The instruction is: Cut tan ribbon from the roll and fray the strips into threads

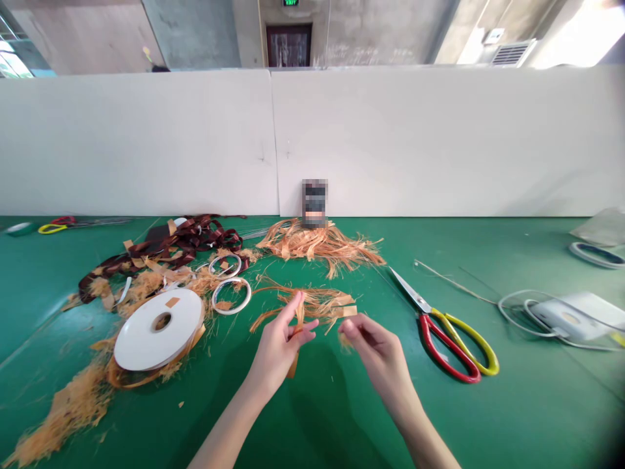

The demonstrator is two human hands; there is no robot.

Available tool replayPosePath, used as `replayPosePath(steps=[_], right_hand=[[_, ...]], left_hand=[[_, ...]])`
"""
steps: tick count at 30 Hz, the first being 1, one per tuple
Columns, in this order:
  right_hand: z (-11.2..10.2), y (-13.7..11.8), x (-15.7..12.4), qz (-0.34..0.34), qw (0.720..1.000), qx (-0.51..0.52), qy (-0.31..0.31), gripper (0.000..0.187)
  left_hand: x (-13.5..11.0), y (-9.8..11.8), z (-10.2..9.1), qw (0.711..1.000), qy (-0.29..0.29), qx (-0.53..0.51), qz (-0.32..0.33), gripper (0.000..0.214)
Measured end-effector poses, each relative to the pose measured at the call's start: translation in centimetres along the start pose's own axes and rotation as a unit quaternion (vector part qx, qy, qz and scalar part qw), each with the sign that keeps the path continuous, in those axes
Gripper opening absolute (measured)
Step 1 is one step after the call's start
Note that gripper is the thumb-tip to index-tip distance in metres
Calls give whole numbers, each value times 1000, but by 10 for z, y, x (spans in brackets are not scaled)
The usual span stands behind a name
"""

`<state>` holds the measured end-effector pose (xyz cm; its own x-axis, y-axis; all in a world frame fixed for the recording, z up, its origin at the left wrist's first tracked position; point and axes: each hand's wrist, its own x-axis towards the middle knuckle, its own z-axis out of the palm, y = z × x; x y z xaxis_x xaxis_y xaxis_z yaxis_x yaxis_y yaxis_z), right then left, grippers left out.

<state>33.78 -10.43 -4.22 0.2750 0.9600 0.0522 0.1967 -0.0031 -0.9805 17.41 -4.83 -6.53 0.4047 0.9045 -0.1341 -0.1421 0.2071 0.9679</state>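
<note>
My left hand holds an orange-tan strip of ribbon between thumb and fingers. The strip's lower end hangs below the hand, above the green table. My right hand is closed in a pinch on a small tuft of tan fibres. The two hands are a short way apart. Just beyond them lies a loose bunch of frayed orange ribbon strips. Farther back, a larger pile of frayed strips rests at the foot of a small blurred dark object.
Red-and-yellow-handled scissors lie right of my hands. A white spool, tape rings, fibre scraps and dark brown ribbon occupy the left. A white adapter with cable is far right. A white partition borders the back.
</note>
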Motion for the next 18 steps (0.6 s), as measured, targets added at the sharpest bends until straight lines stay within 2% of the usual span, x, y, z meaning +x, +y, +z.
replayPosePath(steps=[2, 4, 6, 7, 8, 10, 12, 13, 15, 16, 17, 18], right_hand=[[3, -3, 5, -15, 980, 200, 7, 27], [4, -8, 8, 17, 927, 373, -12, 27], [4, -13, 11, 73, 885, 459, -40, 29], [5, -15, 12, 99, 880, 462, -54, 30], [5, -15, 13, 120, 887, 442, -68, 30], [8, -14, 15, 134, 926, 341, -95, 28], [11, -9, 18, 108, 975, 172, -93, 33], [12, -6, 21, 89, 990, 71, -81, 39], [13, 0, 26, 50, 990, -116, -55, 41], [13, 2, 30, 36, 982, -180, -52, 30], [12, 3, 34, 26, 976, -212, -52, 16], [11, 3, 38, 22, 977, -207, -53, 15]], left_hand=[[-1, -2, 3, 999, -1, -34, -10, 71], [-1, -1, 6, 999, 0, -50, -10, 71], [0, 1, 8, 998, -2, -55, -6, 73], [1, 3, 8, 998, -4, -58, -4, 73], [2, 5, 7, 998, -5, -61, -1, 73], [6, 9, 6, 997, -8, -72, 11, 75], [10, 12, 4, 996, -9, -87, 27, 74], [12, 15, 4, 995, -11, -95, 36, 73], [17, 19, 3, 992, -14, -113, 51, 70], [20, 21, 3, 991, -15, -124, 57, 68], [23, 22, 3, 988, -14, -138, 61, 68], [26, 23, 4, 986, -15, -156, 64, 67]])
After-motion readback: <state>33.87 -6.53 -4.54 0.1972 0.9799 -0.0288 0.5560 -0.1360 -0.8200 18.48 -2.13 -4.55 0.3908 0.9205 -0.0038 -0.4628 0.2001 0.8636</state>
